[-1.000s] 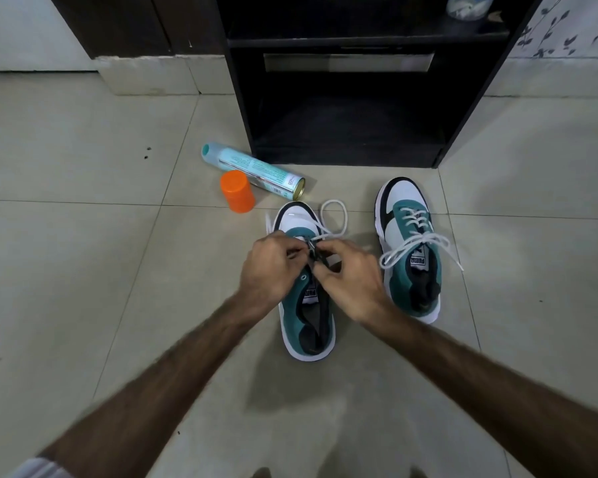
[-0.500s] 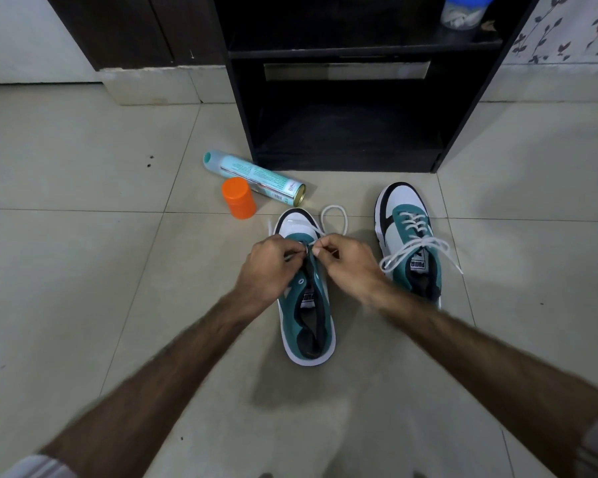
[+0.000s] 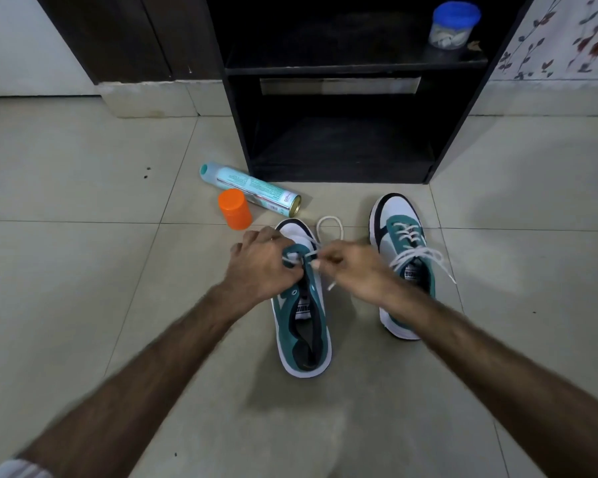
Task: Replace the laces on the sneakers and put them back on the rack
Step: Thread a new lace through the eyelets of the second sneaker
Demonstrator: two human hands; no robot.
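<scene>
Two teal, white and black sneakers stand on the tiled floor, toes toward the black rack (image 3: 339, 69). The left sneaker (image 3: 304, 326) has only its front eyelets laced. My left hand (image 3: 261, 267) grips the shoe's upper by the front eyelets. My right hand (image 3: 351, 267) pinches the white lace (image 3: 328, 224) just beside the eyelets; the lace loops out onto the floor past the toe, and one free end hangs below my fingers. The right sneaker (image 3: 399, 243) is fully laced with loose ends spread out, and my right forearm covers its heel.
A teal spray can (image 3: 252, 188) lies on its side left of the rack, with an orange cap (image 3: 234, 208) standing beside it. A blue-lidded jar (image 3: 453, 25) sits on the rack's upper shelf. The rack's lower shelf (image 3: 339, 150) holds nothing. Pale floor tiles surround the shoes.
Both hands shifted slightly toward the toe of the left sneaker. The right hand has drawn the lace out to the right of the eyelets, and a free end now hangs below it.
</scene>
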